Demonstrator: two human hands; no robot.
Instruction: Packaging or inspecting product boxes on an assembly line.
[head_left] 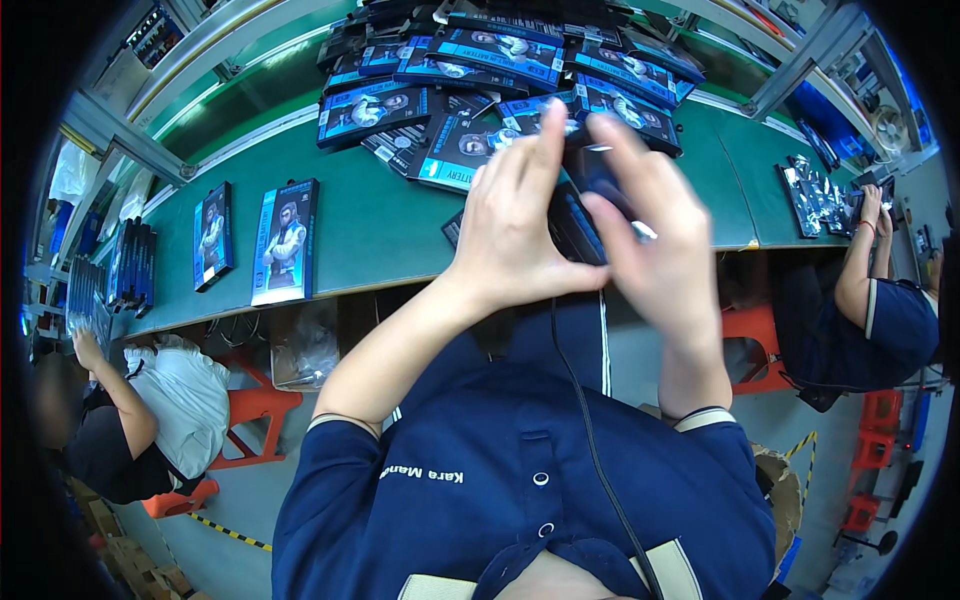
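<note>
My left hand (510,220) is closed round a narrow dark box (575,230) with a blue edge, its thumb at the near end. The box is held tilted above the front edge of the table. My right hand (665,225) is at the box's right side, smeared by motion, with its thumb and fingers bent round something dark and glossy that I cannot make out. Just beyond my hands is a heap of flat black and blue printed boxes (500,55). Some lie overlapping, and one box (450,150) is partly hidden behind my left hand.
Two printed boxes, a larger one (285,240) and a smaller one (213,235), lie on the green table (370,230) to the left. Upright boxes (132,265) are stacked farther left. Co-workers sit at both sides; silvery packets (808,195) lie by the right one. A cable (580,400) hangs before me.
</note>
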